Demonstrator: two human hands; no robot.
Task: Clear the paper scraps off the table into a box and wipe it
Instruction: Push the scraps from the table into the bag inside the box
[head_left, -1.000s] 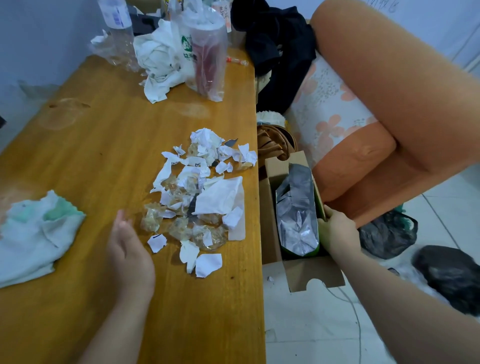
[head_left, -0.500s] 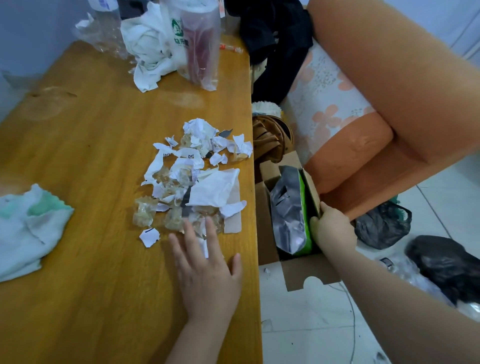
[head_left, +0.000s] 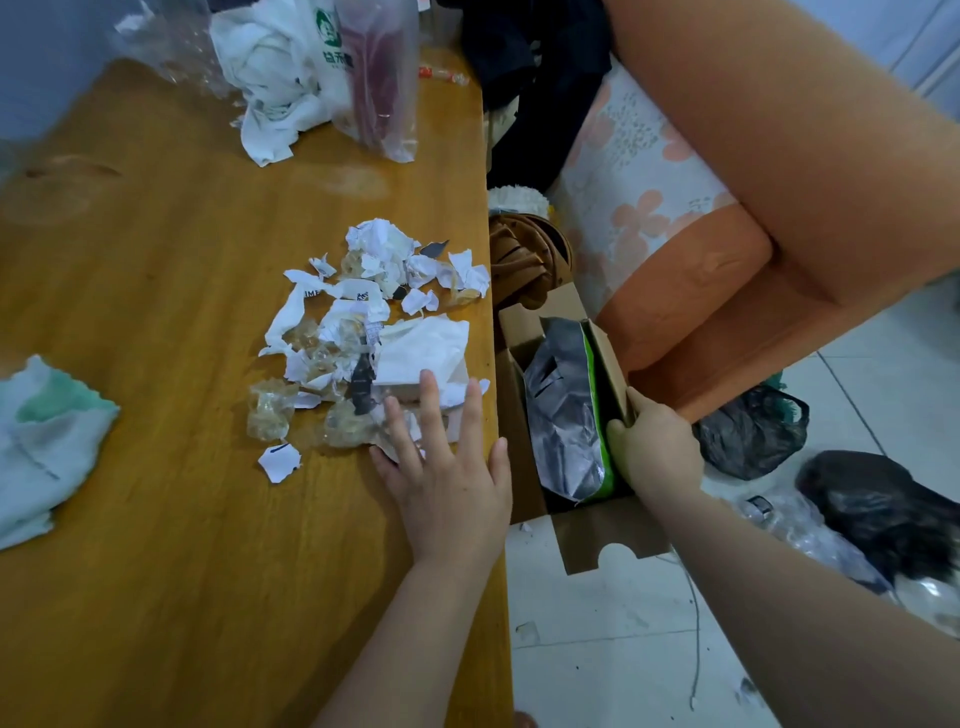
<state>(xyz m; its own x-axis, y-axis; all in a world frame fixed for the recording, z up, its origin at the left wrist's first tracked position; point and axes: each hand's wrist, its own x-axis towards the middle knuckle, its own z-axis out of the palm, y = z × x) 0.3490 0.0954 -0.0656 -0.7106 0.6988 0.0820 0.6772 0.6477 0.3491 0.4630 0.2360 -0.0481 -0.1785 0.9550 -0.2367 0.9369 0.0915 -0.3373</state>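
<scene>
My left hand (head_left: 449, 480) lay flat, fingers spread, gripping nothing, pressed on the near edge of the paper scraps (head_left: 374, 332) heaped by the table (head_left: 156, 260) edge. My right hand (head_left: 657, 452) clasped the wall of the box (head_left: 610, 538) just below that edge. A hasty sweep could have scattered light scraps past the box's narrow mouth onto the floor

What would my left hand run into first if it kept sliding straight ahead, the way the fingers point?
The left hand lies flat with fingertips already on the near edge of the paper scraps, so it would likely meet the big white sheet first.
</scene>
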